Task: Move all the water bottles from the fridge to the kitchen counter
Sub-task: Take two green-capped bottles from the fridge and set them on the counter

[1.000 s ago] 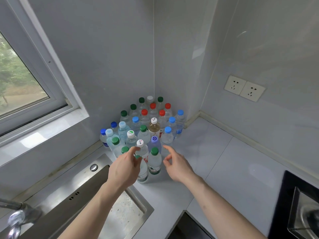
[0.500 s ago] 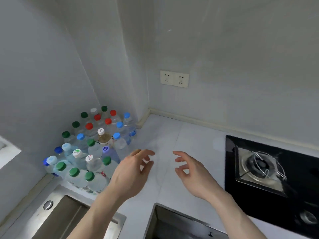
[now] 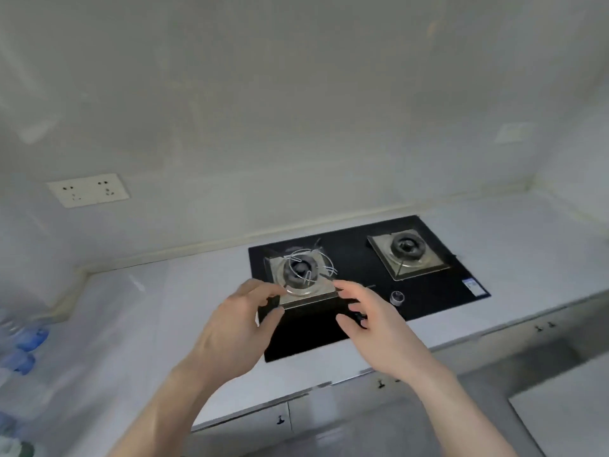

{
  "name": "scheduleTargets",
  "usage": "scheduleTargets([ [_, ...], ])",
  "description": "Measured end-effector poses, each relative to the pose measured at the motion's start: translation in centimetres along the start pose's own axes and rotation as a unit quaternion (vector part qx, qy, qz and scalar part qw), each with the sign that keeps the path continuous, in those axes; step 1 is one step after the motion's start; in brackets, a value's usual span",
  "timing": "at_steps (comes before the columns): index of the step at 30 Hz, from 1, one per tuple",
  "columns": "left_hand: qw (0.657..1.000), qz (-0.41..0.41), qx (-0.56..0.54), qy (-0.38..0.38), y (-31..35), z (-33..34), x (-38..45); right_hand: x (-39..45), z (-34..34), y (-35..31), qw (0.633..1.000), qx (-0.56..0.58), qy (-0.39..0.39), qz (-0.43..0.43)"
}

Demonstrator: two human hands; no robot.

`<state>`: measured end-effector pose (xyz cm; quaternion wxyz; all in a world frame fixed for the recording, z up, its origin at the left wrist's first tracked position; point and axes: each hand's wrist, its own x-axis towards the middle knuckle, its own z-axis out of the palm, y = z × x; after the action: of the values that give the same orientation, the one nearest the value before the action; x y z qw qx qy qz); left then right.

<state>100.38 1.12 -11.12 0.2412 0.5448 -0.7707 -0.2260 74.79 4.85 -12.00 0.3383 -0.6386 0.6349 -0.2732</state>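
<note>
Both hands raised and holding nothing over the gas hob.

The left hand (image 3: pixel 230 328) and right hand (image 3: pixel 375 321) hover side by side, apart, fingers loosely spread and curved, above the black gas hob (image 3: pixel 428 288) set into the pale tabletop (image 3: pixel 171 311). The water bottles (image 3: pixel 23 344) stand blurred at the far left edge of that tabletop, well apart from the hands. A double wall socket (image 3: pixel 88 190) sits on the wall behind.

Two hands: left hand (image 3: pixel 230 331), right hand (image 3: pixel 379 331); two burners (image 3: pixel 301 270); two wall sockets (image 3: pixel 88 190).
</note>
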Motion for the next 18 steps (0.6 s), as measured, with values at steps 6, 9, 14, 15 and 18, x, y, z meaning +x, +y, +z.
scheduleTargets([
  [6,0.995,0.092,0.003,-0.042,10.4,7.1,2.4,-6.0,-9.3,7.0,0.997,-0.001,0.074,0.036],
  [9,0.990,0.128,0.003,-0.061,15.3,10.2,3.1,-9.0,-13.2,10.0,0.992,0.003,0.110,0.053],
  [14,0.970,0.214,-0.006,-0.113,24.0,16.4,4.7,-15.8,-19.7,15.5,0.973,0.010,0.204,0.105],
  [15,0.964,0.235,-0.007,-0.124,25.5,17.5,5.1,-17.1,-20.7,16.3,0.967,0.009,0.227,0.117],
  [18,0.946,0.289,-0.007,-0.149,30.3,20.3,5.9,-20.8,-23.6,18.0,0.947,0.000,0.283,0.151],
])
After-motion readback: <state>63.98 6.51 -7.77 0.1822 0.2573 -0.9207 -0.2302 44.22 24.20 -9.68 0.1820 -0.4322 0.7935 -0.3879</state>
